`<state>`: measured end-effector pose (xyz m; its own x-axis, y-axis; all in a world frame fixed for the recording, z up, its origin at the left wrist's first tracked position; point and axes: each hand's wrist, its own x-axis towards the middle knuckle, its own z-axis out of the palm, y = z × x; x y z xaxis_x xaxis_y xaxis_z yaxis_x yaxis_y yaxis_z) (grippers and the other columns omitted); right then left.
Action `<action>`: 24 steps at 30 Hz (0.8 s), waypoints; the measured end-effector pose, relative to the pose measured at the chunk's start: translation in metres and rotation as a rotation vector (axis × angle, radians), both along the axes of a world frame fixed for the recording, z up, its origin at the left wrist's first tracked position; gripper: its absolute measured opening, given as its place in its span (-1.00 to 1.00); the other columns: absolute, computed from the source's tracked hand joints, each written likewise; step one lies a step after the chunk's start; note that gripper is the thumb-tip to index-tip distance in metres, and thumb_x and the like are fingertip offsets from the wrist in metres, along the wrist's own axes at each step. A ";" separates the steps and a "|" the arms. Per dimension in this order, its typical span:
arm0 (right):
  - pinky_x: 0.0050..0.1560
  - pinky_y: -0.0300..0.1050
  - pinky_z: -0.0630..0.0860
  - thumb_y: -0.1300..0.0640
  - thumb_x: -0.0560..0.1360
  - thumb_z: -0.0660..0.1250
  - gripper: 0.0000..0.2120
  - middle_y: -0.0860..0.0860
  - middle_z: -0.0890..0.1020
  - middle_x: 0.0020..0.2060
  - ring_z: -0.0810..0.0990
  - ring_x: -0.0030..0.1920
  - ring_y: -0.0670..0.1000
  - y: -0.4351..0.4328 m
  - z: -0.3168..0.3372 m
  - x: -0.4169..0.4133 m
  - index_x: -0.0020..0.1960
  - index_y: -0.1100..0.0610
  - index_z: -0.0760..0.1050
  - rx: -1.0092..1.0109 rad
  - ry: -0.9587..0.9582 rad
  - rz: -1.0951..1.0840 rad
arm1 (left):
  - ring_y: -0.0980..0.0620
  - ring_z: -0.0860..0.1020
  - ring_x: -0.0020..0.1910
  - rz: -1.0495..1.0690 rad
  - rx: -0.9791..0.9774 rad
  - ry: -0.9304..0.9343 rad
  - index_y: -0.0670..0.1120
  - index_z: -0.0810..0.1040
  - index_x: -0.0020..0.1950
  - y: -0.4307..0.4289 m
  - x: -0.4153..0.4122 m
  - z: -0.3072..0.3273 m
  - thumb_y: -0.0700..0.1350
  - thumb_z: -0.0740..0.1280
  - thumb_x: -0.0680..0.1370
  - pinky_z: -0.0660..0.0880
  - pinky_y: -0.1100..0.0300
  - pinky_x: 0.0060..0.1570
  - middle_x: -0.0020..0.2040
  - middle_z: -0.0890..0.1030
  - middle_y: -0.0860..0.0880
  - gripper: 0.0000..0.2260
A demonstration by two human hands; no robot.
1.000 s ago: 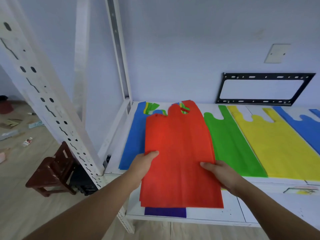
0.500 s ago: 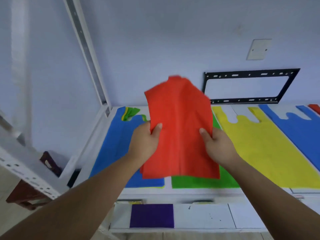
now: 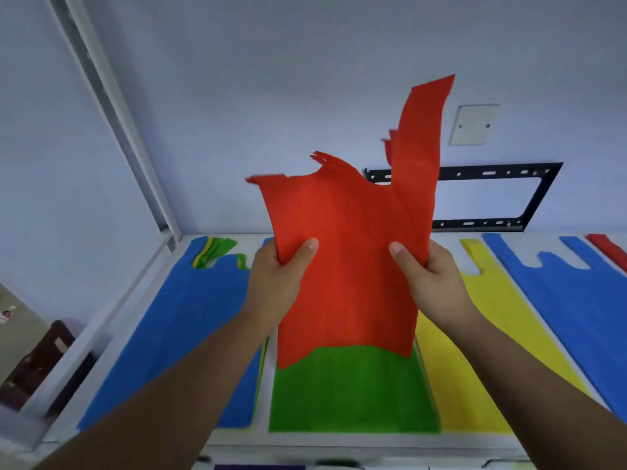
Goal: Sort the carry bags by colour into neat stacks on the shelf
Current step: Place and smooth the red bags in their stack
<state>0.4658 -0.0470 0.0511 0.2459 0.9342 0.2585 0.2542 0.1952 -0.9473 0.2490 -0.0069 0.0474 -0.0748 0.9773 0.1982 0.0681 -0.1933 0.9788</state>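
you have the red carry bags (image 3: pixel 346 252) up in the air in front of you, over the shelf (image 3: pixel 339 440) and touching none of it. your left hand (image 3: pixel 276 279) pinches the left edge, thumb on the front, and your right hand (image 3: pixel 429 276) pinches the right edge the same way. from the layered handle tips it looks like several bags held as one. one handle stands tall, the other droops to the left.

below them lies the green stack (image 3: pixel 349 391), with the yellow stack (image 3: pixel 488 334) to its right, then a blue stack (image 3: pixel 576 300), and a strip of red (image 3: pixel 607 247) at the far right edge. on the left a blue pile (image 3: pixel 190 317) has green and yellow handles (image 3: pixel 217 249) poking out, so that one looks unsorted.

you seem to be mid-carry: red picked, not yet placed. the next move probably calls for a swing to the right, past yellow and blue, to the red strip. square the handles and edges first, or the stack may land crooked.
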 end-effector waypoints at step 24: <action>-0.16 -0.07 0.62 -0.04 0.59 0.31 -0.76 0.01 0.75 -0.18 0.73 -0.20 0.03 0.002 -0.046 0.034 -0.02 0.10 0.65 -0.428 0.063 -0.155 | 0.04 0.69 -0.10 -0.164 -0.348 0.232 0.04 0.66 0.06 0.040 0.014 -0.053 0.07 0.42 0.54 0.62 0.10 0.00 -0.07 0.71 0.03 -0.84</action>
